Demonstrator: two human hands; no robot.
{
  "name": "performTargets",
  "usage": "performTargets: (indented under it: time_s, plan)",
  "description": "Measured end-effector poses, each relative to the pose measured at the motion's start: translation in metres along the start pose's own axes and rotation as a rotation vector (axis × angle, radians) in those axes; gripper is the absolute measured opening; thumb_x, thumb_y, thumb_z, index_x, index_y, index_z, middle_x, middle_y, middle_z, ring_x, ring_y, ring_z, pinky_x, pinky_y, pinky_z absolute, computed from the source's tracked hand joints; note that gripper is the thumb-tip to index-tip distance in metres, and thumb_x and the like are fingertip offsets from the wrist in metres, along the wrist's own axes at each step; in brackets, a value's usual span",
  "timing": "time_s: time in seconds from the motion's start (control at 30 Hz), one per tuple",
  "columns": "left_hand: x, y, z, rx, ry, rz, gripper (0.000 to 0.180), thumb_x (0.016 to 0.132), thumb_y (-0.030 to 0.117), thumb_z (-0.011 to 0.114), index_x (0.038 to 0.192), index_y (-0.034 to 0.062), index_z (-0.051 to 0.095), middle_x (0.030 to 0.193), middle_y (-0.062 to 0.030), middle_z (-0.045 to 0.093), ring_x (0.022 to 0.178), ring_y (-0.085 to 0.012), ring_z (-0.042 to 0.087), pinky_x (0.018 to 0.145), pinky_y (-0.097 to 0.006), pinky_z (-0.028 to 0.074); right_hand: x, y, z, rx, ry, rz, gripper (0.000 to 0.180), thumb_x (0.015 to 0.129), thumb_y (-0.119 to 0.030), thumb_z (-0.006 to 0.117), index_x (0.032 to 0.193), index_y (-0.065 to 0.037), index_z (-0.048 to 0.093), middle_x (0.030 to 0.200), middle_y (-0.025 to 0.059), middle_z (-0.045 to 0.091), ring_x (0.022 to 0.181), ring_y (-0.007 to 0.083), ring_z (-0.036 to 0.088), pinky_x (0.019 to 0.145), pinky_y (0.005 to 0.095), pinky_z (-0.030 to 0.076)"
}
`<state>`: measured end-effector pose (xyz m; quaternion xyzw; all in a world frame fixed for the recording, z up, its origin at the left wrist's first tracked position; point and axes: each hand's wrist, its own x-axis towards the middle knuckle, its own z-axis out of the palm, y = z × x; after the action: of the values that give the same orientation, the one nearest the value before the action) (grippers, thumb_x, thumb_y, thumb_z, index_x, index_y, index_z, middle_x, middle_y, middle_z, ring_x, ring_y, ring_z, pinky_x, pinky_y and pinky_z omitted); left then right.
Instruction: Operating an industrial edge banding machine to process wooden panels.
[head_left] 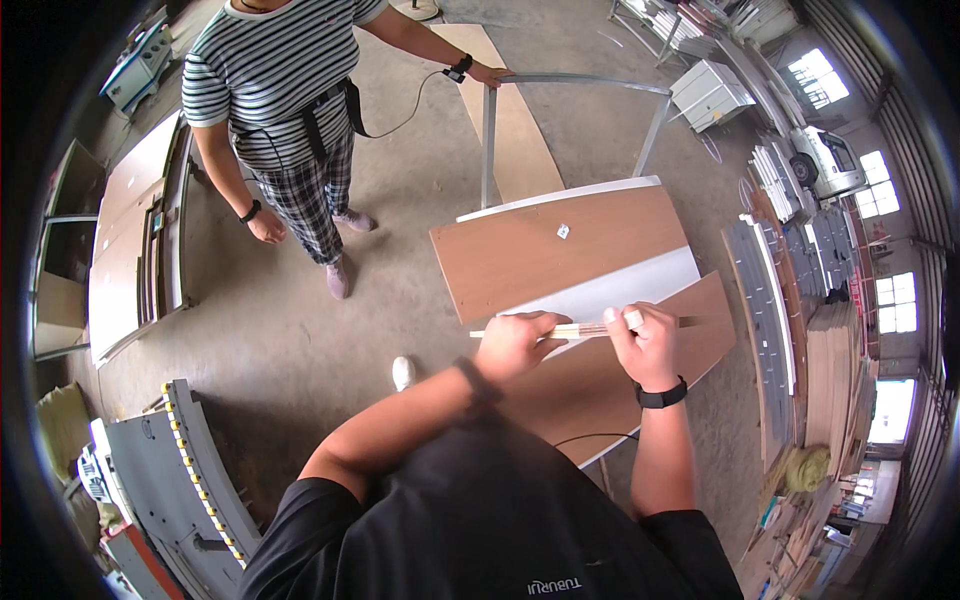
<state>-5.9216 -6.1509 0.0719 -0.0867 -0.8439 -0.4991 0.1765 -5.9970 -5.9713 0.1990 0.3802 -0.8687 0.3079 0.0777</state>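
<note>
My left hand [514, 346] and my right hand [648, 348] are raised above the panels, both with fingers closed. Between them runs a slim, pale stick-like strip [580, 330] with reddish-brown lines along it. It lies roughly level, its left tip poking out past my left hand. Beyond my right hand a brown, blurred end shows; its exact kind is unclear. Under my hands is a brown panel [612, 388] with a white edge, and a second brown panel [570, 245] with a small white label [563, 232] lies just beyond it.
A person in a striped shirt [280, 90] stands at the far left, one hand on a grey metal frame [590, 78]. Stacked boards [130, 240] stand at left, a grey machine [180, 470] at lower left. Panels and boards [835, 370] line the right side.
</note>
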Motion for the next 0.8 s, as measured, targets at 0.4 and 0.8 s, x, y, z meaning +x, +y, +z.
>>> performTargets:
  time_s: [0.4,0.8]
  plan:
    - [0.017,-0.005,0.005,0.021,-0.054,-0.042,0.023,0.090,0.034,0.070,0.106,0.0174,0.070,0.083,-0.0095,0.071,0.072,-0.0307,0.068,0.062,-0.042,0.054,-0.008,0.044,-0.008,1.011,0.514,0.312,0.046,0.104,-0.019,0.050,0.060,-0.016,0.038,0.052,-0.0049,0.034,0.053,0.0091,0.035,0.058,0.0255,0.032]
    - [0.030,0.012,0.006,0.021,-0.109,-0.101,0.024,0.087,0.029,0.074,0.107,0.0161,0.071,0.085,-0.0108,0.071,0.077,-0.0335,0.069,0.067,-0.043,0.056,-0.024,0.066,-0.046,0.380,0.398,0.272,0.036,0.098,-0.019,0.060,0.064,-0.011,0.048,0.055,-0.0024,0.042,0.052,0.0139,0.041,0.053,0.0306,0.034]
